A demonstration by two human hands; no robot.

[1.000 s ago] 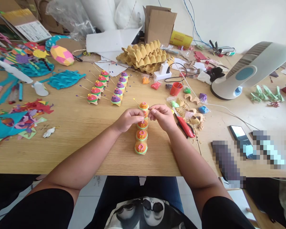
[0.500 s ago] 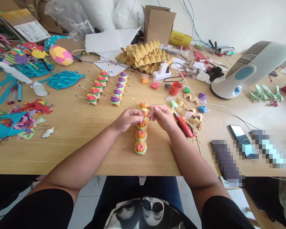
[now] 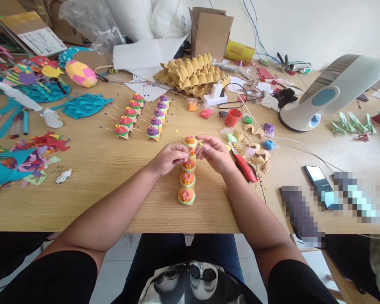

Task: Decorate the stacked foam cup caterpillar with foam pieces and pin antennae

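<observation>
A row of orange-topped egg-carton cups (image 3: 187, 180) with yellow faces, pink rings and pale green bands stands in front of me. Over its far part, my left hand (image 3: 170, 158) is closed in a pinch on a thin stick. A small yellow ball (image 3: 201, 144) sits at the stick's right end. Around that ball my right hand (image 3: 215, 154) has its index finger lifted away from the thumb; the thumb tip is close to the ball, and contact is unclear. Another yellow-tipped stick (image 3: 179, 134) pokes out left of the farthest cup. Both hands partly hide the second cup.
Red-topped cups (image 3: 126, 120) and purple-topped cups (image 3: 156, 122) with sticks stand at the back left. Right of my hands lie a red-handled cutter (image 3: 246, 168), a red cup (image 3: 233, 118) and carton scraps. Paper scraps (image 3: 25, 160) cover the left. A white fan-like device (image 3: 323, 97) stands right.
My right index finger has lifted away from the thumb, showing more of the yellow ball. The left hand keeps its pinch nearly in place. The row of cups has not moved.
</observation>
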